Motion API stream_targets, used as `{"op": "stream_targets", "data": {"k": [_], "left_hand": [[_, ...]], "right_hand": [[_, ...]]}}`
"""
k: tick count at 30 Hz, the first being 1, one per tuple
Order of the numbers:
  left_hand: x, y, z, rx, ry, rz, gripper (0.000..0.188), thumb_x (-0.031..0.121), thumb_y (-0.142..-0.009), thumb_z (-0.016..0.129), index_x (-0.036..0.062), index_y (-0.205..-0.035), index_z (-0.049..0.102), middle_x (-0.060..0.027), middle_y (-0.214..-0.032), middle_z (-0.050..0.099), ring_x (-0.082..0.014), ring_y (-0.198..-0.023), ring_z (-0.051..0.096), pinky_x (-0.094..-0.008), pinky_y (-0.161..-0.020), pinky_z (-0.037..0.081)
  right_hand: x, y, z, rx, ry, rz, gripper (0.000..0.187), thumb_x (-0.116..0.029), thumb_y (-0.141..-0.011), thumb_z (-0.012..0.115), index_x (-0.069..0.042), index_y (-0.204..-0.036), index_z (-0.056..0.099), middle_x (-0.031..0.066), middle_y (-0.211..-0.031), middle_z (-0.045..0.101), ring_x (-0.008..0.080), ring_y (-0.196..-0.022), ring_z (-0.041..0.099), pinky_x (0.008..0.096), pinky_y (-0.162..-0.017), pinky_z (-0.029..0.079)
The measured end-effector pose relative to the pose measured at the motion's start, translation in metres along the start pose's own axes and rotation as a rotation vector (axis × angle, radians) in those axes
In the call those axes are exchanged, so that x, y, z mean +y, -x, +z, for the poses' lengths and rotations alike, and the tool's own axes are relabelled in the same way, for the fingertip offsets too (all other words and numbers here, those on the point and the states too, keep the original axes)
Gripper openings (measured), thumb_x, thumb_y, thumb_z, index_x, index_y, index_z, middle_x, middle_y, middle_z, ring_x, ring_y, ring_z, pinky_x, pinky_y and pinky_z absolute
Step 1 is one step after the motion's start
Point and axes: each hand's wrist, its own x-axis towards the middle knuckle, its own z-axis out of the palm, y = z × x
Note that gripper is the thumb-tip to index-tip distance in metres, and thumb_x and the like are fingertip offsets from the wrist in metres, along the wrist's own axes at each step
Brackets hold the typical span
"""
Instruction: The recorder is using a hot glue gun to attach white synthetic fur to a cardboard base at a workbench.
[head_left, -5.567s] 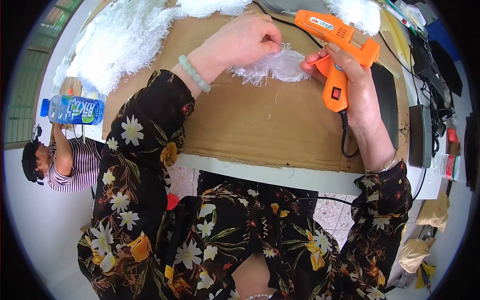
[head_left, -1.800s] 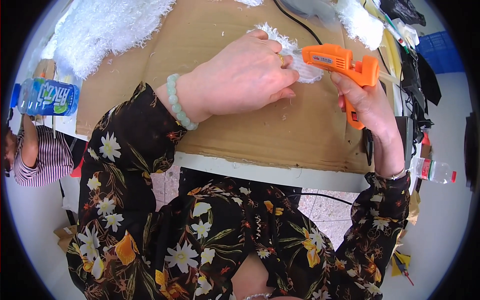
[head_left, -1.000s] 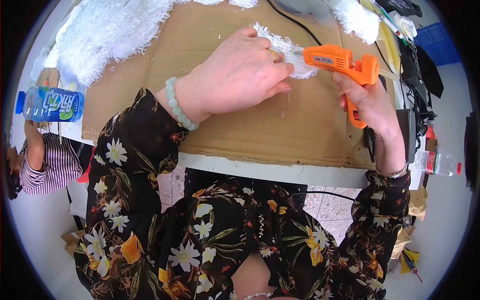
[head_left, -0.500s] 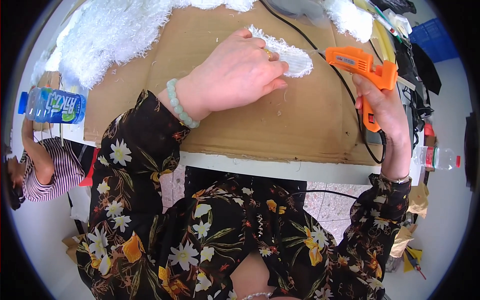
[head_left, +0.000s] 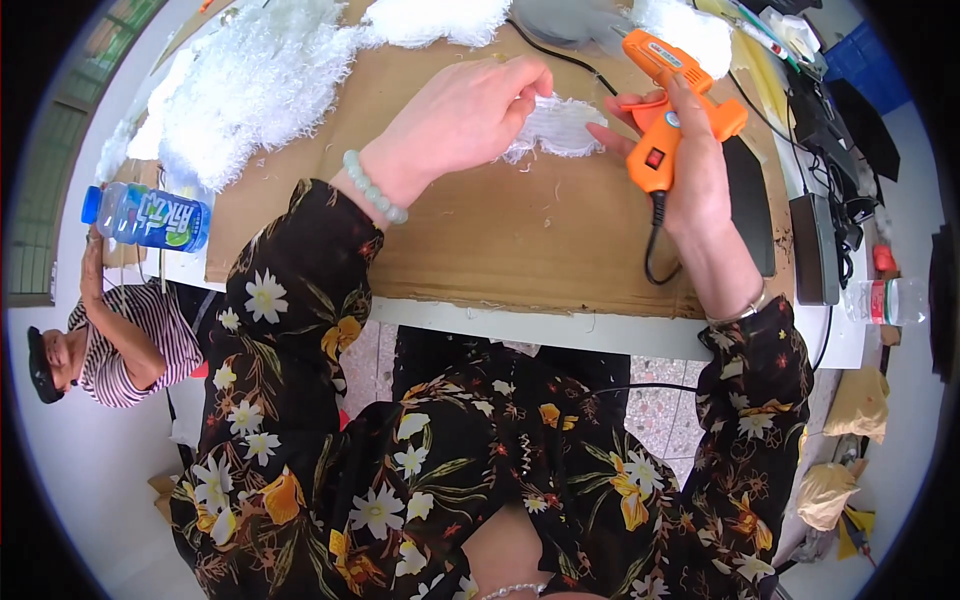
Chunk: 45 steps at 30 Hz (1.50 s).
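Note:
My left hand (head_left: pixel 462 115) pinches the left end of a small white fluffy piece (head_left: pixel 562 128) lying on a brown cardboard sheet (head_left: pixel 480 240). A pale green bead bracelet circles that wrist. My right hand (head_left: pixel 690 165) grips an orange hot glue gun (head_left: pixel 668 110) by its handle, nozzle pointing up and left, away from the fluffy piece. The index finger reaches toward the piece's right end. The gun's black cord (head_left: pixel 655 245) loops down over the cardboard.
Heaps of white fluffy material (head_left: pixel 260 80) lie at the cardboard's far left and top. A plastic bottle (head_left: pixel 145 215) lies at the left table edge, another bottle (head_left: pixel 890 300) at the right. Black adapters and cables (head_left: pixel 815 240) sit right. A person in a striped shirt (head_left: pixel 110 350) sits lower left.
The glue gun has drawn back from the fluffy piece and tilted, nozzle now up and away. My left hand has shifted its hold to the piece's left end.

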Motion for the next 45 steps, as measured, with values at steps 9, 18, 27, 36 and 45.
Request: {"op": "stream_targets", "data": {"k": [9, 18, 27, 36, 45], "left_hand": [[-0.013, -0.027, 0.013, -0.111, -0.221, 0.064, 0.015, 0.014, -0.079, 0.055, 0.0048, -0.091, 0.061, -0.0106, -0.078, 0.061, -0.0284, -0.073, 0.059, -0.0378, -0.067, 0.046], [-0.013, -0.015, 0.008, -0.142, -0.188, 0.251, 0.011, 0.002, -0.075, 0.052, 0.0038, -0.082, 0.061, -0.0073, -0.087, 0.059, -0.0291, -0.075, 0.058, -0.0364, -0.066, 0.047], [-0.002, -0.023, 0.011, -0.137, -0.142, 0.161, 0.016, 0.006, -0.076, 0.050, 0.0011, -0.086, 0.062, -0.0113, -0.083, 0.059, -0.0302, -0.074, 0.057, -0.0401, -0.068, 0.045], [0.000, -0.018, 0.023, -0.098, -0.099, 0.285, 0.027, 0.000, -0.070, 0.049, 0.0046, -0.091, 0.066, -0.0088, -0.086, 0.059, -0.0256, -0.085, 0.054, -0.0342, -0.080, 0.044], [-0.002, -0.013, 0.012, 0.001, -0.060, 0.211, 0.031, -0.003, -0.070, 0.048, 0.0083, -0.095, 0.064, -0.0082, -0.075, 0.062, -0.0263, -0.078, 0.055, -0.0366, -0.074, 0.045]], "right_hand": [[0.015, -0.003, 0.005, 0.128, -0.087, -0.037, 0.026, -0.025, -0.093, 0.044, 0.000, -0.095, 0.048, 0.0153, -0.089, 0.054, 0.0246, -0.094, 0.055, 0.0502, -0.081, 0.052], [0.018, -0.005, -0.003, 0.086, -0.137, 0.015, 0.025, -0.025, -0.092, 0.046, -0.001, -0.084, 0.049, 0.0161, -0.088, 0.055, 0.0246, -0.092, 0.056, 0.0494, -0.081, 0.053], [0.018, -0.003, -0.007, 0.111, -0.130, 0.032, 0.025, -0.025, -0.092, 0.046, -0.001, -0.086, 0.049, 0.0160, -0.087, 0.056, 0.0245, -0.090, 0.057, 0.0483, -0.081, 0.053], [0.022, -0.004, -0.007, 0.078, -0.161, 0.017, 0.025, -0.025, -0.092, 0.046, 0.000, -0.087, 0.049, 0.0154, -0.086, 0.057, 0.0244, -0.089, 0.057, 0.0480, -0.081, 0.053], [0.012, -0.001, -0.011, 0.072, -0.079, -0.012, 0.026, -0.023, -0.091, 0.047, 0.002, -0.089, 0.051, 0.0151, -0.087, 0.057, 0.0238, -0.090, 0.057, 0.0471, -0.081, 0.052]]}}
